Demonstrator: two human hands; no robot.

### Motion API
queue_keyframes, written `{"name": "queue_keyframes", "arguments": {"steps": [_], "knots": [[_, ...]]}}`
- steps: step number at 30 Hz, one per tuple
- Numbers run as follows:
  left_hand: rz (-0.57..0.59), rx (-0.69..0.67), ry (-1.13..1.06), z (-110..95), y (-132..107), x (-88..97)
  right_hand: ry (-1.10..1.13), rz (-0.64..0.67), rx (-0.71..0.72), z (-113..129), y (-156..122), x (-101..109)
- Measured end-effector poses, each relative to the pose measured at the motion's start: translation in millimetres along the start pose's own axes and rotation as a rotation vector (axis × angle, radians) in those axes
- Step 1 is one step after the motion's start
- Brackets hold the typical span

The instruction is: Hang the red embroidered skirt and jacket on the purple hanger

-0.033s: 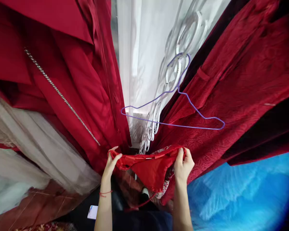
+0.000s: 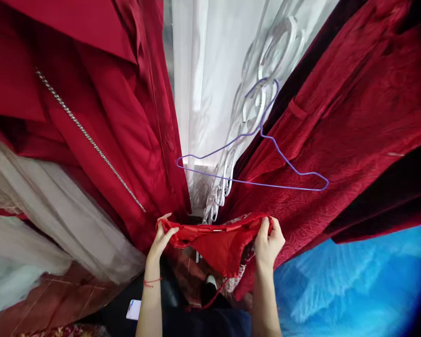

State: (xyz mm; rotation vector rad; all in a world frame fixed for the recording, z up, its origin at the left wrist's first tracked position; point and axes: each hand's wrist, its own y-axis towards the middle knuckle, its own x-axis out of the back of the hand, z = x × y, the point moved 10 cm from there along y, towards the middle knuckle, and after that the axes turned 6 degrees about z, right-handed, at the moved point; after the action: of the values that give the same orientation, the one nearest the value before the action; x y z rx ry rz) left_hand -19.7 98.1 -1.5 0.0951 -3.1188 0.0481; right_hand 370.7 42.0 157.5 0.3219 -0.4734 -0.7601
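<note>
Stretched between my two hands is a red garment (image 2: 217,250) with a shiny lining and a patterned, fringed outer side showing at its right edge. My left hand (image 2: 163,236) pinches its left top corner between thumb and fingers. The right top corner is gripped in my right hand (image 2: 269,243), fingers closed round the edge. A thin red cord (image 2: 214,298) dangles below the garment. Just beyond it hangs a bare purple wire hanger (image 2: 252,182), its hook near the white scrolled metalwork (image 2: 254,105); whether the hook rests on it I cannot tell.
Long red dresses hang left (image 2: 101,107) and right (image 2: 337,121); a silver beaded trim (image 2: 91,140) crosses the left one. Pale tulle (image 2: 56,201) is at left, a blue pleated gown (image 2: 337,281) at lower right. A phone-like white rectangle (image 2: 134,310) lies low on something black.
Hardly anything differs. The view has shifted very slightly, and both hands keep the garment stretched in the same place.
</note>
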Motion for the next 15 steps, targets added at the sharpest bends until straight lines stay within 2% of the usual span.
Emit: {"name": "queue_keyframes", "arguments": {"steps": [5, 8, 10, 13, 15], "knots": [[0.193, -0.063, 0.065, -8.4, 4.6, -11.6, 0.038, -0.021, -0.003, -5.8, 14.9, 2.9], [0.116, -0.002, 0.355, -6.9, 19.7, -6.6, 0.134, -0.018, -0.037, -8.8, 27.4, -0.3], [0.064, 0.017, 0.522, -14.5, 36.8, -3.1, 0.205, 0.007, -0.069, -10.9, 36.1, -2.9], [0.034, 0.003, 0.611, -39.5, 70.1, 0.4, 0.301, 0.087, -0.089, -12.0, 47.4, -9.0], [-0.021, -0.013, 0.654, -64.0, 92.6, 6.9, 0.374, 0.148, -0.095, -11.4, 52.8, -13.9]]}}
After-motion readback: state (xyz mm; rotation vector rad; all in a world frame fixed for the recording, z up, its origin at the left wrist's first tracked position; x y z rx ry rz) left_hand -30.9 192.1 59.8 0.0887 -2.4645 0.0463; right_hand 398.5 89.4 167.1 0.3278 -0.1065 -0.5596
